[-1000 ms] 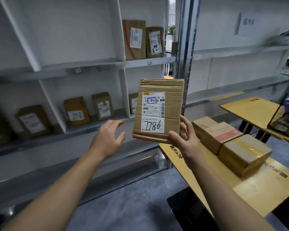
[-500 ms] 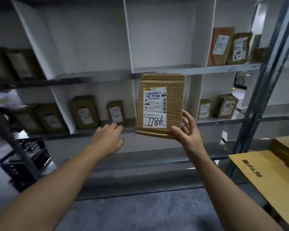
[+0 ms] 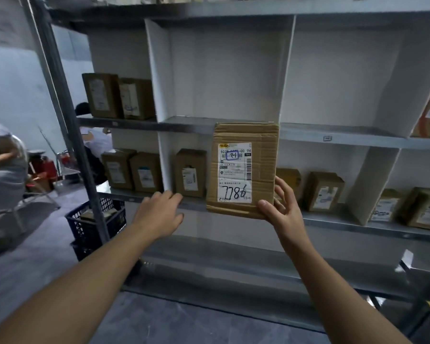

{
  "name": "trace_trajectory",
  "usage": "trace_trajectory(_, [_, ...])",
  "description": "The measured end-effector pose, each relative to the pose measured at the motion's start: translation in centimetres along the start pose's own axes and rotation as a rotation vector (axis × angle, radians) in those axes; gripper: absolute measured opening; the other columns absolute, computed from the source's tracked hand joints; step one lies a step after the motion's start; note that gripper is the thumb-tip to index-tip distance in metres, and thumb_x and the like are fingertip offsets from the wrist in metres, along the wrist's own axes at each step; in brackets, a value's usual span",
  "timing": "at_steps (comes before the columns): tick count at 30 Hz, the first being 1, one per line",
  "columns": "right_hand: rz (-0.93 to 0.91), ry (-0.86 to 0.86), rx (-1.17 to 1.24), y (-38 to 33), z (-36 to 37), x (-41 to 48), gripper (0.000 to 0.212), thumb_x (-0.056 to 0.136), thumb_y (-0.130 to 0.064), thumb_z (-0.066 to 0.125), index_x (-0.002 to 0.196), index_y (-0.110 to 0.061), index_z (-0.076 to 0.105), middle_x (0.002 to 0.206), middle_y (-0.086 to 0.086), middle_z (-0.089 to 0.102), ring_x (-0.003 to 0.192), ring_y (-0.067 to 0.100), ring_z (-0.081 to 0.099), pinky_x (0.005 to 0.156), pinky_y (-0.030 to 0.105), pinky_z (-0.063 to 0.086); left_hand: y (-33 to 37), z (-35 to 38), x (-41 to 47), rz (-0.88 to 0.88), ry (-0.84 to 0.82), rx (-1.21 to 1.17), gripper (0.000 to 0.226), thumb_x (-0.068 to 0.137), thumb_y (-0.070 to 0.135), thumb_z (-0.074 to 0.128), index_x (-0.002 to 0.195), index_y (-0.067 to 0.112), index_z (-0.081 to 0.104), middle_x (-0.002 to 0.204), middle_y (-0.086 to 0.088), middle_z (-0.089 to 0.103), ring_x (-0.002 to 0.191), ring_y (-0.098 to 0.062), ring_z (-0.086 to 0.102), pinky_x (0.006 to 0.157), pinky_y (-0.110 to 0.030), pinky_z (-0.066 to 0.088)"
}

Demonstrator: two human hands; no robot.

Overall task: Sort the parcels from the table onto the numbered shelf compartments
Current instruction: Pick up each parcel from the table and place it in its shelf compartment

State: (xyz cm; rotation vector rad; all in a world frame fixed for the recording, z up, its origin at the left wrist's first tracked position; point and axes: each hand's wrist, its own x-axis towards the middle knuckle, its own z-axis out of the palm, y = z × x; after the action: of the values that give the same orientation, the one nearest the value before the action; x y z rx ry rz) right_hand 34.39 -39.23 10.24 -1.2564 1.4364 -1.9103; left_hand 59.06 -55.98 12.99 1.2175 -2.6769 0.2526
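Both forearms reach up from the near edge twd the shelf unit (image 3: 333,134). R arm enters from lower right. The right hand (image 3: 283,212) is raised, thumb pressed on the front face of the parcel (image 3: 263,150) at its lower right corner, fingers (image 3: 282,188) spread up behind the right edge, grasping it. L arm enters from lower left. The left hand (image 3: 159,214) sits just left of the parcel, apart from it, back of hand to camera, fingers (image 3: 169,197) released, loosely bent, holding nothing, tips near the front lip of the lower tier.

The parcel is a flat brown cardboard box, upright in the air in front of the middle tiers. Its label (image 3: 234,172) faces the camera w/ handwritten "7786" and a blue-boxed mark near the top.

The shelf unit is grey metal w/ white dividers (image 3: 159,70) making compartments. Brown boxes (image 3: 190,172) stand upright along the lower tier, labels out, and 2 more (image 3: 119,98) stand in the upper far-left compartment. A small tag (image 3: 327,138) on the upper tier's edge can't be read. Grey floor (image 3: 35,244) at left, w/ a dark plastic crate (image 3: 94,219) beside a metal post (image 3: 67,125). A blurred person (image 3: 3,165) is at far left.
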Motion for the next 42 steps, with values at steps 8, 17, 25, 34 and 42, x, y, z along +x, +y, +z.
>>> trace_trajectory(8, [-0.074, 0.012, 0.059, 1.4, 4.8, 8.4, 0.078, 0.070, -0.050, 0.084, 0.139, -0.052, 0.046, 0.145, -0.006, 0.051, 0.133, 0.022, 0.052, 0.104, 0.052, 0.051, -5.2, -0.2, 5.9, -0.017, 0.066, -0.037, 0.050, 0.097, 0.043, 0.045, 0.143, 0.024, 0.038, 0.136, -0.002, 0.047, 0.123, -0.025, 0.045, 0.098, -0.042, 0.040])
trace_trajectory(17, [-0.242, 0.130, 0.154, -0.8, 6.0, 22.6, 0.075, 0.081, -0.031, 0.080, 0.145, -0.040, 0.041, 0.146, 0.003, 0.048, 0.127, 0.027, 0.059, 0.099, 0.050, 0.055, -8.9, -0.9, 17.8, 0.066, 0.172, -0.066, 0.051, 0.096, 0.044, 0.047, 0.143, 0.026, 0.038, 0.138, -0.001, 0.048, 0.125, -0.023, 0.044, 0.101, -0.042, 0.039])
trace_trajectory(25, [-0.268, 0.197, 0.068, -0.3, 6.5, 28.2, 0.078, 0.080, -0.037, 0.081, 0.146, -0.042, 0.039, 0.146, 0.000, 0.047, 0.125, 0.024, 0.060, 0.098, 0.047, 0.055, -9.9, -0.6, 25.5, 0.180, 0.226, -0.184, 0.048, 0.096, 0.044, 0.048, 0.141, 0.028, 0.040, 0.135, 0.002, 0.049, 0.124, -0.019, 0.046, 0.102, -0.040, 0.041])
trace_trajectory(34, [-0.273, 0.214, 0.006, 1.3, 9.6, 33.8, 0.070, 0.083, -0.031, 0.081, 0.140, -0.047, 0.044, 0.142, -0.003, 0.048, 0.126, 0.023, 0.058, 0.098, 0.046, 0.056, -12.0, -0.8, 33.6, 0.294, 0.303, -0.201, 0.045, 0.096, 0.044, 0.047, 0.138, 0.027, 0.042, 0.133, 0.003, 0.051, 0.121, -0.019, 0.047, 0.102, -0.041, 0.041])
trace_trajectory(42, [-0.265, 0.195, -0.083, 3.4, 13.2, 39.2, 0.069, 0.078, -0.041, 0.081, 0.137, -0.053, 0.047, 0.147, -0.001, 0.047, 0.128, 0.023, 0.056, 0.098, 0.048, 0.055, -16.9, 0.0, 38.0, 0.336, 0.348, -0.240, 0.046, 0.096, 0.044, 0.047, 0.139, 0.028, 0.044, 0.133, 0.005, 0.051, 0.121, -0.017, 0.047, 0.101, -0.040, 0.042])
